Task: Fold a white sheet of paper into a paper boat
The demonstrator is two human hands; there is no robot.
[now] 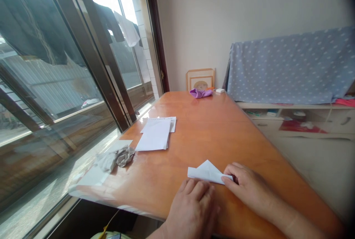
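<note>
Resting open and empty just beside one folded white paper triangle [206,171] on the orange wooden table [222,128], the left hand [191,205] lies flat; the right hand [249,191] has curled fingers [230,174] touching the triangle's right corner, pinch unclear. At least two white paper sheets [154,133] lie farther left.

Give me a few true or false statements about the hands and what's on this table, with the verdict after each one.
The right hand touches the folded white paper. True.
The left hand grips the folded white paper. False: it lies palm down on the table.
The loose papers lie to the right of the hands. False: they lie to the left.
A purple cloth lies at the far end of the table. True.
</note>
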